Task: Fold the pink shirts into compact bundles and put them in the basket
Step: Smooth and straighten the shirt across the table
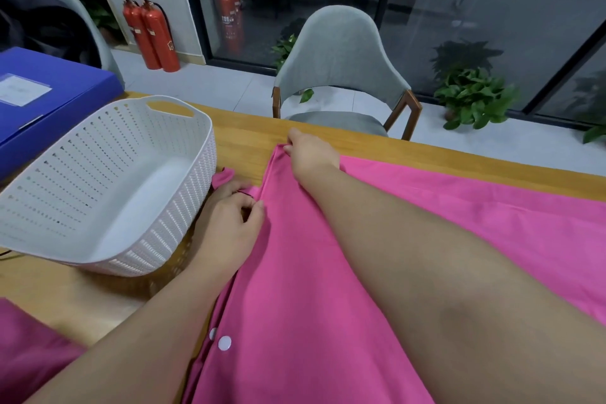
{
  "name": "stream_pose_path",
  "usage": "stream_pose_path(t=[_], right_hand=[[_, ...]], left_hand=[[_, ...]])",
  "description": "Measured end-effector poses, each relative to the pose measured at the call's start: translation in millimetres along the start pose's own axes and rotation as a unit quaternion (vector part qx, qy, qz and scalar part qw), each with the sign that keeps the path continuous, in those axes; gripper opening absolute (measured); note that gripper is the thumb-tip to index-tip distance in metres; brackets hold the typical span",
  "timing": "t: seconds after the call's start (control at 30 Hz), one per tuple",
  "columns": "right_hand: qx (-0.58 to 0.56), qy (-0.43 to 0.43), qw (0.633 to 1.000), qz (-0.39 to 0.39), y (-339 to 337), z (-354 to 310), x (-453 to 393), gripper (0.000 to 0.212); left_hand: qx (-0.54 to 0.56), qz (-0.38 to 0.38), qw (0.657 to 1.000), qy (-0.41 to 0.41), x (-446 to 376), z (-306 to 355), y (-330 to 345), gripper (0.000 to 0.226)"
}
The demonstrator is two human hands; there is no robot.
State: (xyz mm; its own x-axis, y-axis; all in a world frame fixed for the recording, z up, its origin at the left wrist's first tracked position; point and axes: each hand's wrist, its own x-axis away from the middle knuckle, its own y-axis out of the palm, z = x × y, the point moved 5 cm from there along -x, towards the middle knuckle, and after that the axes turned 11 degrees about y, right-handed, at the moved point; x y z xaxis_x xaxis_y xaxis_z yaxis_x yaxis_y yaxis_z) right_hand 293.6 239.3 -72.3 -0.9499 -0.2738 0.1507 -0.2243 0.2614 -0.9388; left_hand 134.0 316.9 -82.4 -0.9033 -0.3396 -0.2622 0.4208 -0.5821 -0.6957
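Observation:
A pink shirt (459, 207) with white snap buttons lies spread over the wooden table (249, 131), reaching from the middle to the right edge of view. My right hand (310, 156) pinches its far left corner near the table's back edge. My left hand (229, 216) pinches the shirt's left edge closer to me, just right of the basket. The white perforated basket (108, 187) stands on the table at the left with nothing inside it. More pink cloth (29, 348) shows at the bottom left corner.
A blue folder (49, 92) lies behind the basket at the far left. A grey chair (341, 52) stands beyond the table's back edge. Red fire extinguishers (151, 33) and potted plants (475, 98) are on the floor by the glass wall.

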Motion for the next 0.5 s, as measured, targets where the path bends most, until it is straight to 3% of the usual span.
stream_pose_path(t=[0.27,0.37,0.5], right_hand=[[-0.017,0.055,0.998,0.012,5.3,-2.8,-6.0,0.020],[-0.106,0.088,0.990,0.026,0.5,4.6,-2.5,0.036],[-0.217,0.008,0.975,0.039,-14.9,9.8,28.2,0.042]], left_hand=[[-0.083,0.042,0.996,0.004,-2.0,-8.0,0.0,0.030],[-0.079,0.045,0.996,0.007,-2.8,-10.2,2.4,0.030],[-0.071,0.052,0.996,0.002,-2.4,-7.9,1.0,0.022]])
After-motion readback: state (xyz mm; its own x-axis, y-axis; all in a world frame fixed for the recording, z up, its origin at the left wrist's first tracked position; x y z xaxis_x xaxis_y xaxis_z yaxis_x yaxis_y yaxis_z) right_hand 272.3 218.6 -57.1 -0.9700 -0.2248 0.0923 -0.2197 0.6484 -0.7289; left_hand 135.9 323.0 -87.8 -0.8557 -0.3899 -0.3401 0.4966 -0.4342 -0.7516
